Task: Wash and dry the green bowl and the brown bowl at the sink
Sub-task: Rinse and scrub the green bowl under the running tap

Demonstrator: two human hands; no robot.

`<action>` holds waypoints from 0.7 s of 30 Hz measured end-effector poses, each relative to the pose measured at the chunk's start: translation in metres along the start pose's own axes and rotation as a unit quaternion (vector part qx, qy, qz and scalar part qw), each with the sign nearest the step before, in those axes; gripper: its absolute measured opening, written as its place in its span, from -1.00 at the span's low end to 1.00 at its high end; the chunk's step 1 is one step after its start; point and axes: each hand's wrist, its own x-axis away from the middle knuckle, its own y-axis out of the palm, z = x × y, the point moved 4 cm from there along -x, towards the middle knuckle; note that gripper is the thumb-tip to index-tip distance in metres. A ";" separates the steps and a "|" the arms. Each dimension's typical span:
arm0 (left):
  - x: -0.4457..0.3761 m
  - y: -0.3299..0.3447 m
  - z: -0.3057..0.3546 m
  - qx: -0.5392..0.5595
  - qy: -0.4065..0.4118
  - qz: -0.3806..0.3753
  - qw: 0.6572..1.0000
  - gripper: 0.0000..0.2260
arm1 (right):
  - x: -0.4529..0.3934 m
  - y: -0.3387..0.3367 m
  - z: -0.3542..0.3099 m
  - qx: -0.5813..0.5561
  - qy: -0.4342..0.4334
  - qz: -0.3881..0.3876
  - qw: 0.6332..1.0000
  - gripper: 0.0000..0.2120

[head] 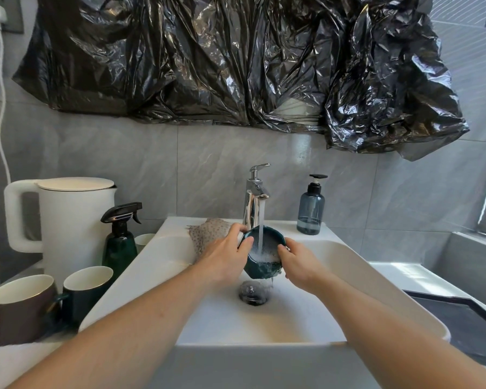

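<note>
While water runs, fingers of the left hand point(225, 255) curl over the near-left rim of the green bowl point(260, 255), thumb inside the rim, gripping it. Right hand point(299, 261) grips the bowl's right side, thumb on the rim, other fingers hidden behind the wall. Bowl is tilted toward the camera, held above the drain point(253, 292), directly under the tap point(255, 197). Stream lands inside the bowl; water spills off its lower lip into the sink point(357, 272).

Progress, judged: green bowl is mid-rinse, not dried. Brown bowl not clearly in view; the brown vessel at far left point(21, 307) has a handle and looks like a mug, so cannot tell where the brown bowl is. Left to do: finish the rinse, dry green, then wash and dry brown. Speckled cloth point(208, 234) lies on the sink's back-left edge, touching the left hand's far side, likely for drying.

Edges and room: basin is wide, open space on both sides of the bowl and toward the camera. Tap spout just above the bowl's far rim, so lifting straight up risks a knock. Soap bottle point(311, 210) on the back-right ledge, apart from the right hand. Left counter crowded: spray bottle point(121, 237), kettle point(68, 220), green mug point(86, 290). Dark tray point(458, 321) on the right counter looks like free set-down room.
</note>
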 end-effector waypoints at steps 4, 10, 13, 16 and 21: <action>0.002 -0.002 0.002 0.000 -0.025 -0.004 1.000 -0.71 | 0.001 -0.001 0.000 0.003 0.010 -0.001 1.000 -0.72; 0.001 -0.003 -0.002 0.038 -0.084 -0.001 0.996 -0.78 | -0.014 -0.009 -0.013 0.016 0.091 -0.066 0.993 -0.70; 0.003 -0.006 0.000 0.070 -0.108 0.011 0.992 -0.77 | -0.019 -0.010 -0.016 -0.011 0.124 -0.064 0.990 -0.68; 0.002 -0.007 -0.004 0.026 -0.116 0.018 0.993 -0.63 | -0.016 -0.002 -0.010 -0.036 0.136 -0.058 0.988 -0.65; 0.008 -0.016 0.009 -0.083 -0.061 0.041 0.994 -0.47 | -0.013 -0.003 -0.006 -0.028 0.123 -0.028 0.992 -0.59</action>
